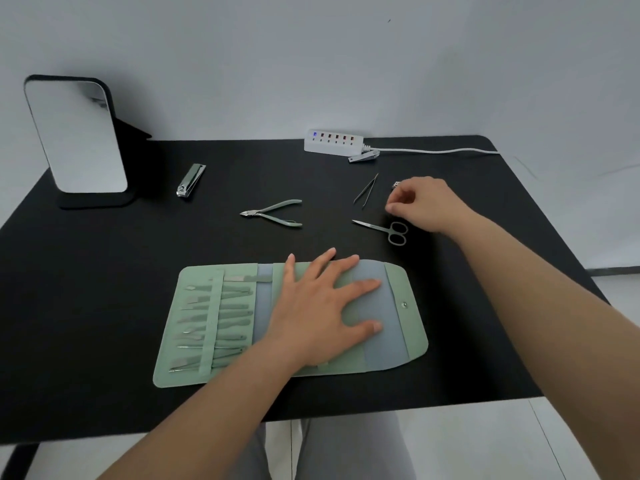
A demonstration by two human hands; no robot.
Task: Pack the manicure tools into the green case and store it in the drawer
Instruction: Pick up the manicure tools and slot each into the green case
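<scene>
The green case (408, 327) lies unfolded on the black table, several tools tucked in its left pockets (214, 320). My left hand (322, 306) rests flat on its middle, fingers spread. My right hand (422, 202) hovers at the right, fingers curled over a small silver clipper (396, 184) that is mostly hidden; I cannot tell whether it grips it. Loose on the table lie scissors (384, 230), tweezers (366, 190), green-handled nippers (273, 213), a large nail clipper (190, 180) and another clipper (363, 156).
A black-framed mirror (76, 136) stands at the back left. A white power strip (334, 142) with its cable (433, 151) sits at the table's (104, 271) back edge. No drawer shows in this view.
</scene>
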